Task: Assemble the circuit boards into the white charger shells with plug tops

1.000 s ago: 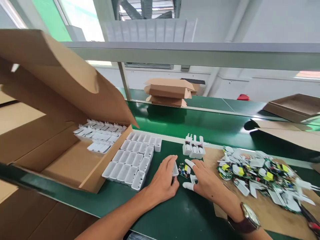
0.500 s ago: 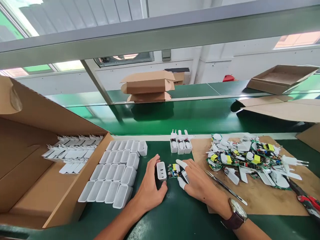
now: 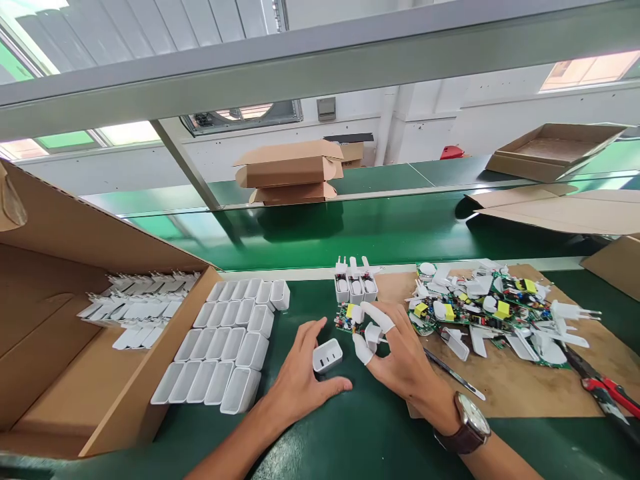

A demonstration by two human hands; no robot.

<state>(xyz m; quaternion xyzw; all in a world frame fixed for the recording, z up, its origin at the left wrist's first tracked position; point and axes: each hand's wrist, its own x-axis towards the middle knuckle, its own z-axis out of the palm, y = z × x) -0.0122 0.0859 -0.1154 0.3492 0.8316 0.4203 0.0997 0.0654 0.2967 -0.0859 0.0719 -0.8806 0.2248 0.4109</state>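
A white charger housing [image 3: 327,356] with several slots in its end face stands tilted on the green bench, between the spread thumb and fingers of my left hand [image 3: 304,367]. The hand is open around it; whether a finger touches it I cannot tell. White finger covers sit on the thumb and index finger of my right hand [image 3: 395,340]. Those fingers are closed on a small circuit board [image 3: 345,319] with a yellow part and a white plug piece, above the bench. Just beyond it stand several white housings [image 3: 356,288] with boards and plug pieces in them.
To the left, rows of open white housings [image 3: 220,340] stand beside a cardboard box [image 3: 120,373] with white plug pieces inside. On the right, a brown sheet [image 3: 525,400] carries a heap of circuit boards [image 3: 480,307], tweezers [image 3: 455,375] and red-handled cutters [image 3: 613,393].
My right hand has raised the circuit board from beside the housing and moved it away from me. My left thumb has spread outward, and the housing has tipped over to the right.
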